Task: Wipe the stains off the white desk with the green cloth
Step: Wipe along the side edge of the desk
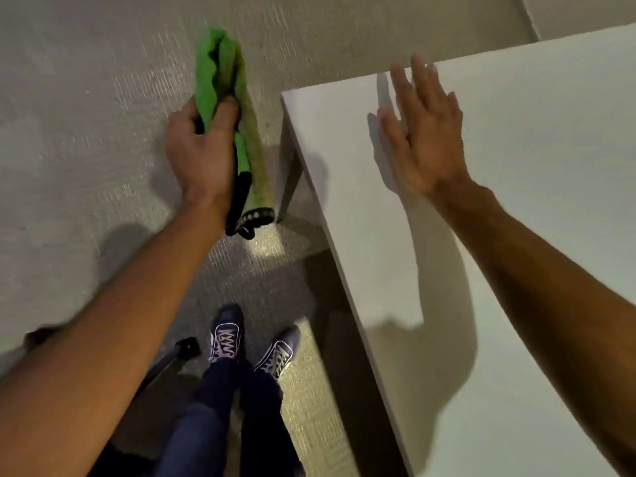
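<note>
The green cloth (220, 70), with a black trimmed end hanging down, is gripped in my left hand (201, 149) out over the carpet, left of the desk's corner. The white desk (537, 166) fills the right side of the view. Above its near-left part, my right hand (421, 132) hovers flat with the fingers spread and holds nothing. No stains are visible on the part of the desk in view; the frame is slightly blurred.
Grey carpet (86, 132) covers the floor. My two feet in dark sneakers (251, 342) stand beside the desk's left edge. A black tripod leg (179, 352) rests on the floor left of my feet. One desk leg (287, 173) descends below the corner.
</note>
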Tool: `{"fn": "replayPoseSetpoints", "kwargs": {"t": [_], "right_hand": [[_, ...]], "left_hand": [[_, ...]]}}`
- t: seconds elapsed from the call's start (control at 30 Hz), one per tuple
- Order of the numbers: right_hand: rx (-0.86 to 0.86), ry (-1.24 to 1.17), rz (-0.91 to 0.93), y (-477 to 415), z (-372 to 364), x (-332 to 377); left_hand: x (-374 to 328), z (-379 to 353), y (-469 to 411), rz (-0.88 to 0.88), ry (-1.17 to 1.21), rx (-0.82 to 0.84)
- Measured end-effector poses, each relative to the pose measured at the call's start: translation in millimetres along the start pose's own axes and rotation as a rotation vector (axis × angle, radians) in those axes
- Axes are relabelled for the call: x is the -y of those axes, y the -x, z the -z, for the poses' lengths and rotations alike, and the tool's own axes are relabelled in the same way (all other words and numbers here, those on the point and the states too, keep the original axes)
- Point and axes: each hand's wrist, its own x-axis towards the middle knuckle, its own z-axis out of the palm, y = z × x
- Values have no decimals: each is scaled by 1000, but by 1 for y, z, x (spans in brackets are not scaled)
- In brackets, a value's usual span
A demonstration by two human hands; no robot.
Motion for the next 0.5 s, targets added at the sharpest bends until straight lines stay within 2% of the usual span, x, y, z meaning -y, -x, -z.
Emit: {"fn": "replayPoseSetpoints", "kwargs": {"t": [0.1,0.33,0.5], "right_hand": [[63,90,-39,-19,-14,1],[-4,105,-67,-16,-24,5],[-29,100,-73,-16,-26,5]], "left_hand": [[19,15,6,53,43,36],[35,23,24,162,170,17],[46,19,34,185,112,-16]]}}
